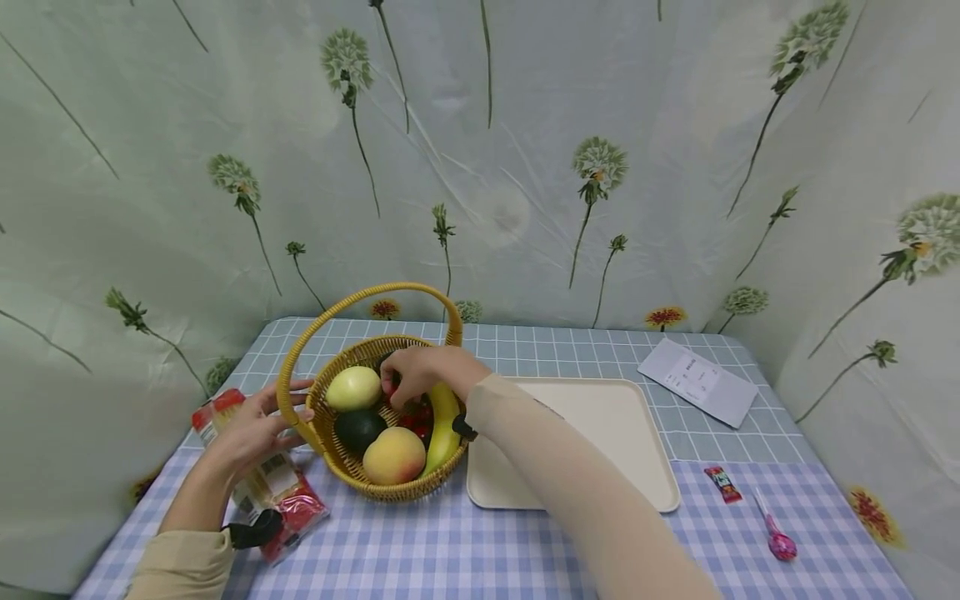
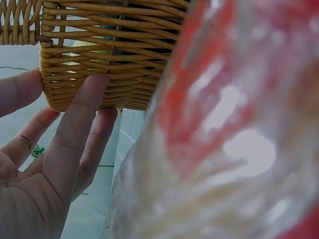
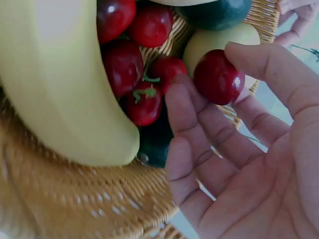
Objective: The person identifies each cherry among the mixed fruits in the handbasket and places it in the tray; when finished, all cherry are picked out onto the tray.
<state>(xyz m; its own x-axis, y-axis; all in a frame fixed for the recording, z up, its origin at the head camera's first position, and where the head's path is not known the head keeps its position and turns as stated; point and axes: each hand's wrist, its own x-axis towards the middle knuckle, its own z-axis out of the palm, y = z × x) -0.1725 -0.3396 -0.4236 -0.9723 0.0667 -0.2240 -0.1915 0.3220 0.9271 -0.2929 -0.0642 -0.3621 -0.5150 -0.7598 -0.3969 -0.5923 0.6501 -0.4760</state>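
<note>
A yellow wicker basket (image 1: 390, 493) with a tall handle holds a banana (image 1: 444, 425), a peach (image 1: 393, 456), a dark green fruit (image 1: 360, 431), a pale yellow-green fruit (image 1: 353, 389) and several red cherries (image 3: 123, 67). My right hand (image 1: 420, 371) reaches into the basket. In the right wrist view it pinches a dark red cherry (image 3: 219, 77) between thumb and fingers, above the other fruit. My left hand (image 1: 251, 429) touches the basket's left side, its fingers extended against the woven wall (image 2: 99, 59). Close beside that hand lies a red-and-clear plastic package (image 1: 296, 504).
A cream tray (image 1: 600, 425) stands right of the basket, partly behind my right forearm. Farther right lie a grey-white packet (image 1: 699, 382), a small red wrapped candy (image 1: 723, 484) and a pink lollipop (image 1: 781, 543). A floral curtain (image 1: 495, 183) hangs behind the table.
</note>
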